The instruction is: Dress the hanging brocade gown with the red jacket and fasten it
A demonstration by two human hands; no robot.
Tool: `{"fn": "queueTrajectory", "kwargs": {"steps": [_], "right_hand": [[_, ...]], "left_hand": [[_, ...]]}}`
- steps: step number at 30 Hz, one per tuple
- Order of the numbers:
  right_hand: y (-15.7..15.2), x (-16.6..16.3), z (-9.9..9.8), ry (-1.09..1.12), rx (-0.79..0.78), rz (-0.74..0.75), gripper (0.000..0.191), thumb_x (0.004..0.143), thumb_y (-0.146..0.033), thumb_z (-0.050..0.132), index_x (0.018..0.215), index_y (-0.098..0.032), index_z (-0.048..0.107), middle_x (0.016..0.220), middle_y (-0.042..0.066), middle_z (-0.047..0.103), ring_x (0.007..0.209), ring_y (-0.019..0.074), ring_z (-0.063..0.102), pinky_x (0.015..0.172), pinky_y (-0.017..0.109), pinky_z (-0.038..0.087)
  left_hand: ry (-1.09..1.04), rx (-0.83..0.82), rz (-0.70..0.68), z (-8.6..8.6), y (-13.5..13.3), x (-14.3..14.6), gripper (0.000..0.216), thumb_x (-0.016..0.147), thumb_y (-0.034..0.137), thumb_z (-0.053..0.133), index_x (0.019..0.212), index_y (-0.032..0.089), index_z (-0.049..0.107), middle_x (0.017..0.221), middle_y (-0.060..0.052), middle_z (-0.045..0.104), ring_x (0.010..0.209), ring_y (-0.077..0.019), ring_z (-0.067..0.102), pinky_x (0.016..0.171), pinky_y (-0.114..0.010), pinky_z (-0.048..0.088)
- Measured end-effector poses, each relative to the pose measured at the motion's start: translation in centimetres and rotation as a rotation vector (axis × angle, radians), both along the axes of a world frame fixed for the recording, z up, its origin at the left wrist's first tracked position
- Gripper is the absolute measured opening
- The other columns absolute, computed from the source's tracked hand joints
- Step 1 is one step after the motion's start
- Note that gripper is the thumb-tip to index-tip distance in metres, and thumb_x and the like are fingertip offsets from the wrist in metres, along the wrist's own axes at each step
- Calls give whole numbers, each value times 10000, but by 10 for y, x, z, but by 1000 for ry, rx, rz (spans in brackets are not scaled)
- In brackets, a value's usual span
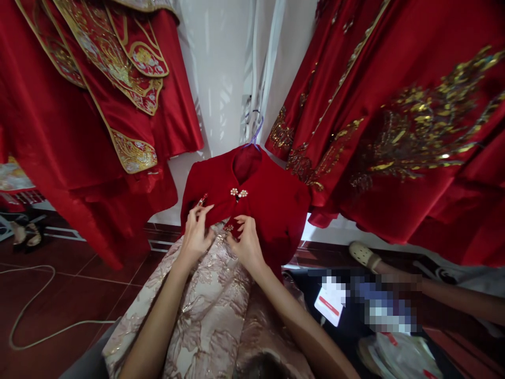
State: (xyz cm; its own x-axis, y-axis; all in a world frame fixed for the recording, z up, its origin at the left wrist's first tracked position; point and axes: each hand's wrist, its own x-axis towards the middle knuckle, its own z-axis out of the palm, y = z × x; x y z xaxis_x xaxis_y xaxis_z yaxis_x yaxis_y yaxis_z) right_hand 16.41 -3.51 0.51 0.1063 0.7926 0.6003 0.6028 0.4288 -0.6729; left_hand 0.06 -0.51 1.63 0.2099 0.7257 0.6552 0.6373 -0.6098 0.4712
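Note:
A dark red velvet jacket (272, 200) hangs on a purple hanger (255, 134) over a pale gold brocade dress (213, 305). A pearl clasp (239, 193) fastens it below the collar. My left hand (196, 231) pinches the jacket's front edge at its lower hem, fingers closed on the cloth. My right hand (245, 239) pinches the opposite front edge beside a small clasp, a little right of the left hand. Both hands meet at the jacket's lower opening.
Red satin robes with gold embroidery hang at the left (79, 105) and right (394, 116). A white wall (221, 79) is behind. A white cable (27, 310) loops on the dark red floor. Another person's leg and beige shoe (365, 255) lie at the right.

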Motion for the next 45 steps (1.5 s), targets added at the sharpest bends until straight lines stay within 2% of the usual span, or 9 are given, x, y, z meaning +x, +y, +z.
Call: {"fn": "queueTrajectory", "kwargs": {"steps": [5,11,14,20,24,29,37,40,45], "right_hand": [[7,3,-13,-89,-97,-41,443,725,-233,568,1137,-192,410,1001,88,483,826,212,553,712,378,514],[8,-1,-10,-164,-95,-159,344,761,-340,571,1050,-210,437,964,71,512,825,231,574,626,341,493],[14,-1,-11,-201,-79,-235,333,758,-343,573,1033,-206,444,979,88,518,791,231,584,556,311,462],[24,23,-11,-154,-10,-252,221,718,-239,551,925,-211,479,916,71,559,706,197,578,562,293,443],[26,48,2,85,-75,-179,132,718,-270,549,761,-226,432,686,-7,550,579,164,575,545,285,457],[5,72,41,220,-499,262,185,728,-303,554,732,-228,385,539,-73,497,356,110,499,339,216,352],[-32,59,105,442,-238,415,305,714,-295,639,825,-240,360,693,-77,501,333,21,393,292,166,328],[-13,30,104,426,-107,398,265,714,-251,603,808,-236,356,703,-71,470,381,25,417,313,153,344],[39,-13,74,125,-54,271,164,649,-139,575,779,-199,497,735,-43,495,558,64,507,489,175,470]], "left_hand": [[1,-43,25,-10,11,-22,406,831,183,456,1234,226,449,1167,-102,531,1124,-234,518,967,-401,413],[-85,-85,29,34,6,-3,237,887,240,388,1094,241,503,887,-29,649,783,-186,632,741,-295,472],[-142,-39,-54,48,-10,21,234,883,233,401,1104,245,477,943,-30,646,845,-173,634,771,-268,462],[140,-177,-248,25,-16,34,278,855,321,494,1127,275,527,997,-34,621,869,-184,624,750,-281,478],[114,-125,-83,18,-4,23,166,888,298,434,931,239,583,859,-29,587,758,-164,594,739,-294,471],[-90,110,232,21,18,16,153,808,257,548,947,212,502,951,-70,522,908,-216,536,819,-367,457],[-250,-20,82,5,61,-2,201,778,210,552,957,186,464,794,-9,544,719,-128,565,695,-262,464],[-299,-49,72,7,55,-1,166,800,251,540,949,191,499,742,10,561,656,-111,566,632,-231,450],[-411,-78,-19,13,49,1,165,781,277,581,912,177,563,765,-6,620,705,-117,607,671,-235,481]]}}
